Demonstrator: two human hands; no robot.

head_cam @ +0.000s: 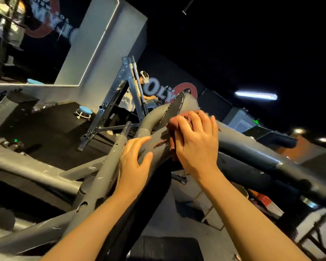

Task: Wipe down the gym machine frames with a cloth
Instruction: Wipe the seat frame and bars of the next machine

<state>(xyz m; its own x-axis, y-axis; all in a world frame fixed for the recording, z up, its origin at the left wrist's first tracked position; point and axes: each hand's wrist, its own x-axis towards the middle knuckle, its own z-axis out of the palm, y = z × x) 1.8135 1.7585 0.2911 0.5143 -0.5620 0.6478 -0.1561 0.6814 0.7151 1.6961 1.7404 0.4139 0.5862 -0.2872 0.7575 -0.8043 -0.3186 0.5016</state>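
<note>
Forearms: two bare forearms rise from the bottom edge toward the middle of the view, nearest the camera.
Left hand (134,162): lies on the grey frame tube (154,147); its fingers (137,143) are fairly straight and slightly spread along the tube's top, thumb apart on the near side, nothing pinched.
Right hand (194,142): presses down on the cloth (172,127); fingers curled over the bunched fabric, clamping it against the tube.
Cloth: dull reddish-brown, crumpled into a wad, mostly hidden under the right hand; it shows at the fingertips and along the hand's left edge, right where the curved tube meets the pad (172,110).
Frame tube: matt grey, round, thick, with pale scuffs and a reddish mark just beside the cloth; its long axis runs from the lower left up toward the middle, where it bends over in an arch.
Other tubes: a thinner grey post with holes (104,178) runs alongside on the left, on nearly the same slant; a heavy grey beam (252,149) runs away to the lower right.
Pad: black, edged with white stitching, pointing up and to the right beyond the cloth.
Background: a dark floor, a blue-topped stool (84,112), a slanted metal rack (120,91), a person in a pale top (128,98) behind it, and a lit tube lamp (256,95).
</note>
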